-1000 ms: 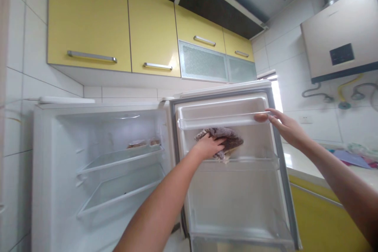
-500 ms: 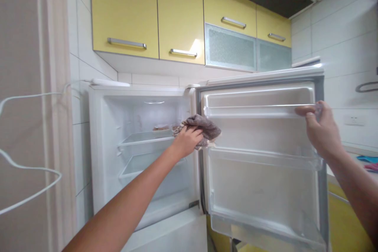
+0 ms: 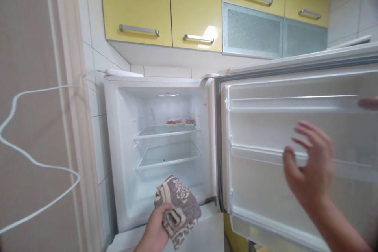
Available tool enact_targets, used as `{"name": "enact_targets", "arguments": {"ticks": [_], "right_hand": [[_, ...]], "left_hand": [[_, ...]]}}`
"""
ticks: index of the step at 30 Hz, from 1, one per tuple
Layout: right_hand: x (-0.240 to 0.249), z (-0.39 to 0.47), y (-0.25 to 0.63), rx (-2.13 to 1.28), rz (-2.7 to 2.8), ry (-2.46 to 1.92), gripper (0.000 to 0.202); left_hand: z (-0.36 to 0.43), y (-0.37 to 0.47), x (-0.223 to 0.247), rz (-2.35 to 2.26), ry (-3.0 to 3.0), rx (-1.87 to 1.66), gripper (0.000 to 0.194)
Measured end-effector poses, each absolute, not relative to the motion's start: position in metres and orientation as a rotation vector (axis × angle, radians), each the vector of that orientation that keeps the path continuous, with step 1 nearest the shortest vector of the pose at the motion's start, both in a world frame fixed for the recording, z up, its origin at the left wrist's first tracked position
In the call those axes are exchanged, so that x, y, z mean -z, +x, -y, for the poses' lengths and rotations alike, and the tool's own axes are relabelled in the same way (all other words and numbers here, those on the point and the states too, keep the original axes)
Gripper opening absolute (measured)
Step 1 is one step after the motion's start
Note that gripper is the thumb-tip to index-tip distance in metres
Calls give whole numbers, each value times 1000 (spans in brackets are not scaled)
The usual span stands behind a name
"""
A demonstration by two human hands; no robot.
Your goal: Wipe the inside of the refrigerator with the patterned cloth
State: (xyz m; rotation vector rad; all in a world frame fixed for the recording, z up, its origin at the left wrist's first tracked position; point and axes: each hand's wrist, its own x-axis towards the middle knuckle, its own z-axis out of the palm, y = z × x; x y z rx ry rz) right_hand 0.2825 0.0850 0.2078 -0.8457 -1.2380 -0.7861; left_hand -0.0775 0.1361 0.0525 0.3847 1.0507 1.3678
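Note:
My left hand (image 3: 157, 226) grips a folded grey-brown cloth (image 3: 184, 208) with a pale pattern, held low in front of the fridge opening. My right hand (image 3: 313, 161) is raised in front of the open fridge door (image 3: 265, 189), fingers apart and slightly blurred, holding nothing. Clear door shelves (image 3: 256, 154) run across the inside of that door. Inside the fridge, the upper glass shelf (image 3: 159, 130) carries small containers (image 3: 175, 122) with brownish contents. A small dark speck lies on the lower glass shelf (image 3: 177, 155).
Yellow wall cabinets (image 3: 136, 4) with metal handles hang above the fridge. A white cable (image 3: 38, 163) loops at the left near the door frame (image 3: 67, 110). The fridge's lower front (image 3: 203, 228) lies beneath the opening.
My left hand has brought the cloth down and away from the door's hinge side. My right hand has let go of the upper door shelf and moved left and down. The view has shifted.

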Motion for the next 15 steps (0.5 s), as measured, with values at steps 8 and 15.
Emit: {"name": "enact_targets", "arguments": {"ticks": [8,15], "right_hand": [[-38,-176,105,-483,1943,-1097,49],[36,-228,69,-2091,1121,-896,75]], "left_hand": [[-147,-78,-33,-899,301,-1347,35],[-155,-119,5,-935,135,-1081,33]]}}
